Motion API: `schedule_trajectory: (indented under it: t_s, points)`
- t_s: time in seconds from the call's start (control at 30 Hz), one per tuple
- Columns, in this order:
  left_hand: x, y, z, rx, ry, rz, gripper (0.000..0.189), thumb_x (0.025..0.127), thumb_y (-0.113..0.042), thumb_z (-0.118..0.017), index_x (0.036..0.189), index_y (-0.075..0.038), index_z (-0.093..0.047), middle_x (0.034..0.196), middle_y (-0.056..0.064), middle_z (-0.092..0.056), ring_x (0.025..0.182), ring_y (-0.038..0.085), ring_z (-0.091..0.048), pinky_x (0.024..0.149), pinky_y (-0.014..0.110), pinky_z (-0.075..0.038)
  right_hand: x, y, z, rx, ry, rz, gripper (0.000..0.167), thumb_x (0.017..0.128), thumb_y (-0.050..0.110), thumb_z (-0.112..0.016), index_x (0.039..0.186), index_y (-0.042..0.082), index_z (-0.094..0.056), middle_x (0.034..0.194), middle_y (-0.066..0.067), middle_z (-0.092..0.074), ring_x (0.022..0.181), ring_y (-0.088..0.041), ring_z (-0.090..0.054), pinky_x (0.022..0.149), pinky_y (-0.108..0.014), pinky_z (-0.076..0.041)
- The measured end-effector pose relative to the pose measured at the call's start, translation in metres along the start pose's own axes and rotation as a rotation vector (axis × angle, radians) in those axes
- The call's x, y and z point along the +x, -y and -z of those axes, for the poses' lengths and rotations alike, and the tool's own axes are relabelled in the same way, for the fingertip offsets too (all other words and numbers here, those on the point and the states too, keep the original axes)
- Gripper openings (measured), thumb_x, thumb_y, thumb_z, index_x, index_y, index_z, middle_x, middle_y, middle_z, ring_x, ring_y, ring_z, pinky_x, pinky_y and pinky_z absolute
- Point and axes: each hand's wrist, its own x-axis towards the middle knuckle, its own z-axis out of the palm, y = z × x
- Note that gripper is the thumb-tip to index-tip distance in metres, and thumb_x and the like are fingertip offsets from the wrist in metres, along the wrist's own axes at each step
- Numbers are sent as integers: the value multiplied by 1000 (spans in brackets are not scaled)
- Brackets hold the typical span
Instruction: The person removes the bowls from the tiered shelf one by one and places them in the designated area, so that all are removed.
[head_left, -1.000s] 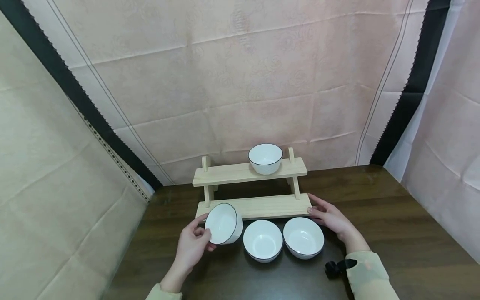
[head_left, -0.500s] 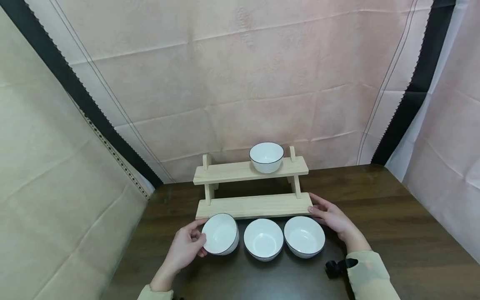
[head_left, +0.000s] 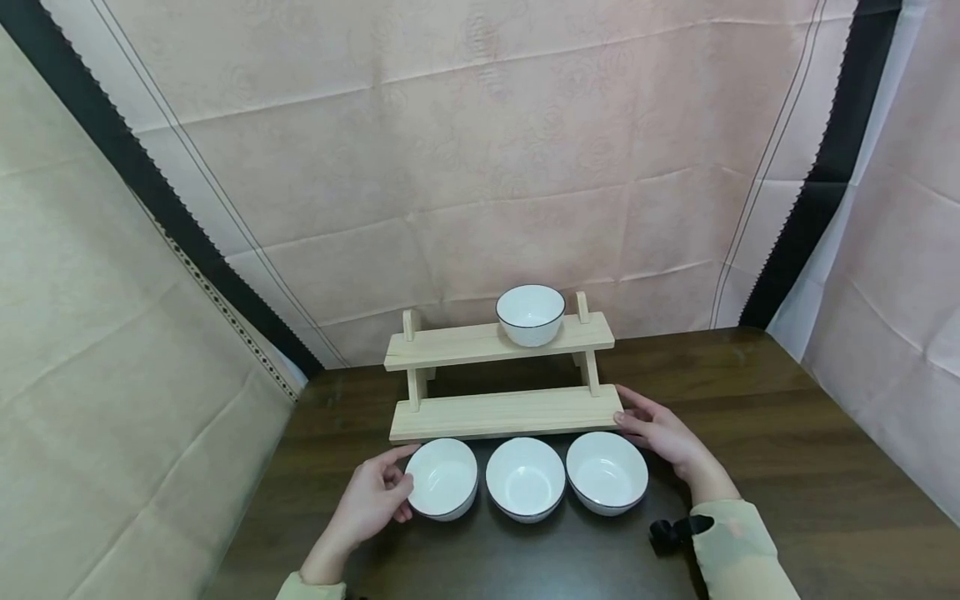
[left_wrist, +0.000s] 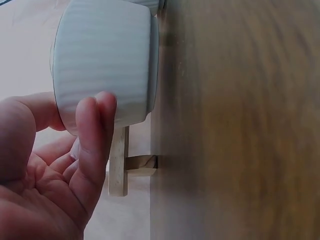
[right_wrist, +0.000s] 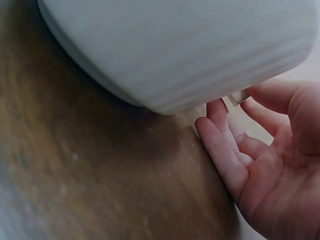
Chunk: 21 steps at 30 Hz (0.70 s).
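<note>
Three white bowls with dark rims stand upright in a row on the table: a left bowl (head_left: 444, 479), a middle bowl (head_left: 526, 479) and a right bowl (head_left: 607, 473). My left hand (head_left: 371, 497) holds the left bowl at its outer side; in the left wrist view, thumb and fingertips (left_wrist: 106, 100) meet its ribbed wall. Behind the row stands a two-tier wooden rack (head_left: 506, 414), with another bowl (head_left: 531, 317) on its upper shelf. My right hand (head_left: 663, 433) grips the right end of the lower shelf, thumb in front. The right bowl partly hides this grip in the right wrist view.
The dark brown wooden table (head_left: 787, 433) extends on both sides of the rack. Pale patterned cloth (head_left: 487, 167) hangs behind it and at both sides. A black strap piece (head_left: 678, 533) sits by the right sleeve.
The left bowl, earlier raised and tilted in my left hand, has come down upright onto the table, level with the other two. My right hand stays at the rack's end.
</note>
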Motion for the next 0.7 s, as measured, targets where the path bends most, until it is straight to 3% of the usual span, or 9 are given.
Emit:
schedule_trajectory:
  t_s: [0.1, 0.27, 0.7]
  points:
    - [-1, -2, -1, 2, -9, 11, 50, 91, 7, -57, 141, -1, -54, 71, 13, -61, 52, 33, -65, 48, 46, -57, 1, 0, 0, 2, 3, 0, 74, 98, 40, -63, 160, 19, -27, 145, -27, -46, 127, -36, -56, 102, -48, -50]
    - [7, 17, -1, 17, 26, 6, 49, 94, 0, -61, 143, -5, -54, 72, 11, -62, 52, 28, -65, 48, 43, -57, 0, 0, 1, -2, -1, 0, 74, 99, 40, -62, 160, 19, -27, 144, -27, -46, 126, -37, -56, 102, -48, -49]
    - [10, 18, -1, 32, 100, 16, 50, 96, -6, -61, 145, -6, -52, 75, 12, -63, 54, 26, -67, 49, 41, -59, 0, -1, 0, -5, -6, -1, 74, 98, 40, -64, 160, 19, -28, 141, -25, -48, 123, -34, -58, 101, -48, -50]
